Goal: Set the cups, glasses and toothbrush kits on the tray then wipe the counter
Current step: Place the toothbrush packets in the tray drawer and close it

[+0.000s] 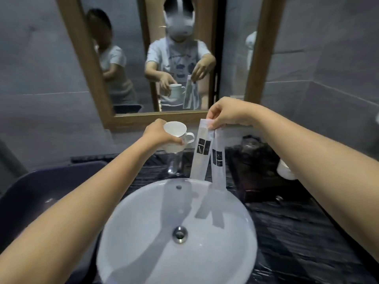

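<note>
My left hand [159,133] grips a white handled cup [176,136], held tilted in the air above the back of the counter. Pinched by their top ends in my right hand [226,114], two white toothbrush kits [202,152] with black labels hang down over the far rim of the basin. Just below the cup a clear glass [174,163] stands on the dark counter [297,232]. The dark tray [256,193] lies to the right, under my right forearm. It holds a second white cup [284,171] and a dark glassy item at its back.
A round white basin [178,232] fills the near middle of the counter. A dark purple tub [41,191] sits at the left. A wood-framed mirror [160,117] on the grey tiled wall reflects me and another person standing behind.
</note>
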Tool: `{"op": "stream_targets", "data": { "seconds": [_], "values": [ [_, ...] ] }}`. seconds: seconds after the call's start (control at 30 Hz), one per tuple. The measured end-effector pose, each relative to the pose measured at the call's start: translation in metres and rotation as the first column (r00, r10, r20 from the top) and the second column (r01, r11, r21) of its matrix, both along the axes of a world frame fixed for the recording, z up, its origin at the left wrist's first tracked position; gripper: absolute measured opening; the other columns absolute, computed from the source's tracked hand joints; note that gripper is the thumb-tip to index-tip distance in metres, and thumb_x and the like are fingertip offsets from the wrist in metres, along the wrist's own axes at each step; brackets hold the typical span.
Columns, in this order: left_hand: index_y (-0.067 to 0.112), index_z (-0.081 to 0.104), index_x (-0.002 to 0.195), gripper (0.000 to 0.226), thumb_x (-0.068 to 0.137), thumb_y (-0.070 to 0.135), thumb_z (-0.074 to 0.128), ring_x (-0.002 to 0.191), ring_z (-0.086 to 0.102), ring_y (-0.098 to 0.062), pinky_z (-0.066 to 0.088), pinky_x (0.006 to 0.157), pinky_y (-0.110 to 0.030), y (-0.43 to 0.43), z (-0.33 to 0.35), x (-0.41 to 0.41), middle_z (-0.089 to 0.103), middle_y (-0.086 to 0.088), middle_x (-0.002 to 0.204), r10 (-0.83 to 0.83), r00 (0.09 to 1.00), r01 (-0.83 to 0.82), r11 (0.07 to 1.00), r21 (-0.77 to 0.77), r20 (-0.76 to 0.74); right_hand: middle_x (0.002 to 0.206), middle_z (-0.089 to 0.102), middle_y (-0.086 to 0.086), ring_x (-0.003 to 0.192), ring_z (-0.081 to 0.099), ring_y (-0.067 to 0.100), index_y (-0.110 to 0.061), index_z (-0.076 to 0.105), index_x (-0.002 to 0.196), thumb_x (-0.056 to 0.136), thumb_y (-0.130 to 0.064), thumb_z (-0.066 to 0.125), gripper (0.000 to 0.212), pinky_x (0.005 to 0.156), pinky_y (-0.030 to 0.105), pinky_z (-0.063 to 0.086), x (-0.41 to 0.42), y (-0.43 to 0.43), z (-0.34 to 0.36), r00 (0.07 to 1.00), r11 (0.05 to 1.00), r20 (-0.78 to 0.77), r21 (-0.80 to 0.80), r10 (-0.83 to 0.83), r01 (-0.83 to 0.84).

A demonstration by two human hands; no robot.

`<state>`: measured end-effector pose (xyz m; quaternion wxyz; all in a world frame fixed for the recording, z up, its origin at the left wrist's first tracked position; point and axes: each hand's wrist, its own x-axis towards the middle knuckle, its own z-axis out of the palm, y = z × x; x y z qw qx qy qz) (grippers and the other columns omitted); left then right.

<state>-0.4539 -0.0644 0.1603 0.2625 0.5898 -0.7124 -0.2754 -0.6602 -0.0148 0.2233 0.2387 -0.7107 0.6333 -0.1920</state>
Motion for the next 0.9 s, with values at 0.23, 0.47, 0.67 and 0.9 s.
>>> {"op": "stream_targets", "data": {
  "seconds": [0.23,0.47,0.67,0.9],
  "values": [
    [0.014,0.048,0.12,0.078,0.054,0.033,0.083,0.097,0.046,-0.021,0.044,0.077,-0.032,0.018,-0.032,-0.116,0.049,-0.002,0.106,-0.18,0.983,0.182,0.981,0.066,-0.034,0.068,0.063,-0.002,0.062,0.057,0.009,-0.008,0.069,0.084,0.077,-0.007,0.073,0.008,0.059,0.016,0.051,-0.102,0.056,-0.011,0.982,0.981,-0.023,0.045,-0.187,0.187],
    [0.011,0.046,0.122,0.081,0.054,0.032,0.085,0.109,0.051,-0.029,0.046,0.082,-0.036,0.031,-0.089,-0.203,0.055,-0.011,0.121,-0.235,0.972,0.233,0.963,0.137,-0.001,0.069,0.063,0.002,0.068,0.06,0.016,-0.008,0.068,0.081,0.077,-0.004,0.072,0.008,0.077,0.033,0.053,-0.172,0.089,-0.04,0.957,0.952,-0.034,0.101,-0.288,0.29],
    [0.01,0.042,0.126,0.082,0.059,0.034,0.082,0.115,0.049,-0.03,0.041,0.078,-0.032,0.029,-0.126,-0.242,0.053,-0.012,0.126,-0.225,0.974,0.219,0.959,0.179,0.012,0.067,0.061,-0.001,0.06,0.058,0.009,-0.006,0.068,0.086,0.077,0.0,0.072,0.011,0.057,0.015,0.049,-0.205,0.1,-0.069,0.943,0.936,0.018,0.13,-0.332,0.327],
    [0.009,0.041,0.127,0.082,0.06,0.032,0.082,0.116,0.048,-0.028,0.038,0.078,-0.029,0.023,-0.15,-0.266,0.053,-0.011,0.127,-0.226,0.974,0.223,0.957,0.185,-0.005,0.064,0.062,-0.004,0.055,0.059,0.005,-0.015,0.065,0.071,0.076,-0.002,0.072,0.016,0.056,0.015,0.05,-0.223,0.096,-0.095,0.941,0.928,0.041,0.18,-0.337,0.325]
  ]
}}
